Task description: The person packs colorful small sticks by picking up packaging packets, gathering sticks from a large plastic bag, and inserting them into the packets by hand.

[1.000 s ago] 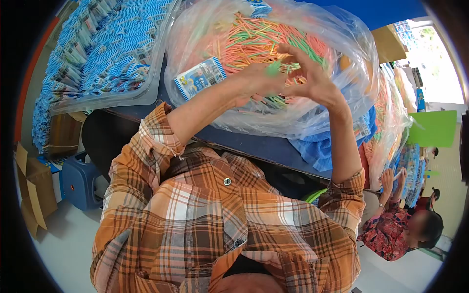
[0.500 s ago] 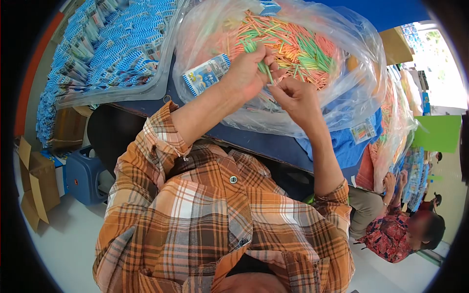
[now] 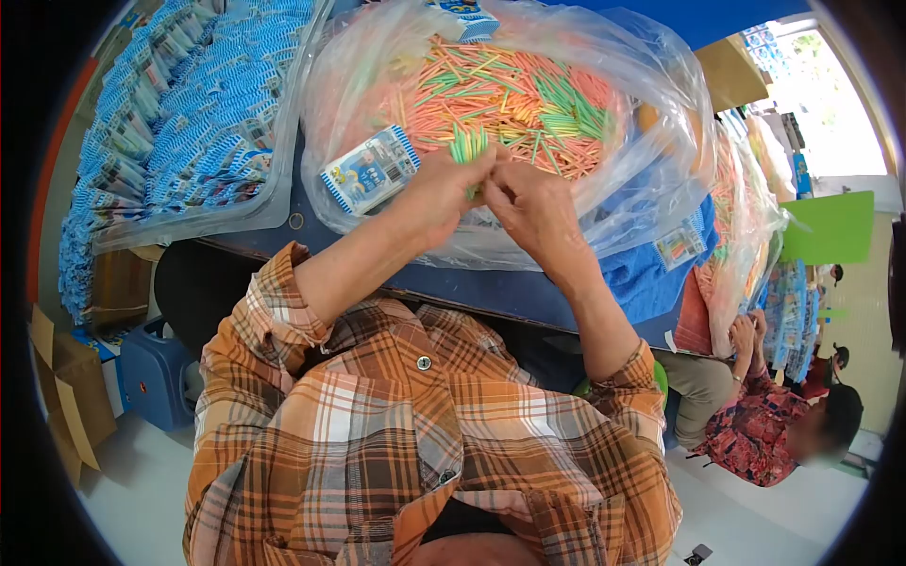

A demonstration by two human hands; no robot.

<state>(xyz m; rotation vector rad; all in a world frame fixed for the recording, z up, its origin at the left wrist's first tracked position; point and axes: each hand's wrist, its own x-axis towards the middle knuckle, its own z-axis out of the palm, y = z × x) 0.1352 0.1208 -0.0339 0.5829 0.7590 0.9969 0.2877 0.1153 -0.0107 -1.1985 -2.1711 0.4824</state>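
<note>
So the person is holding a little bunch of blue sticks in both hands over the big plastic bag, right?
Not quite. The head view shows the bunch of sticks is green, not blue. The left hand and right hand do hold it together over the big plastic bag.

Table (image 3: 491, 288) runs across the view, directly in front of the person's torso. On it, centre: an open plastic bag (image 3: 651, 123) with a heap of thin sticks (image 3: 528, 90) inside. Left hand (image 3: 439, 193) and right hand (image 3: 533, 208) meet at the bag's near edge, touching each other, a small bundle of sticks (image 3: 469, 144) standing upright between them. Just left of the left hand: a printed card pack (image 3: 370, 170), lying against the bag. Further left on the table: a second bag holding many card packs (image 3: 179, 113). Below the table, left: stool (image 3: 151, 373), cardboard boxes (image 3: 61, 377) beside it. Right of the table: more filled bags (image 3: 746, 217); a second person (image 3: 774, 424) sits beside them, hands raised to those bags.
</note>
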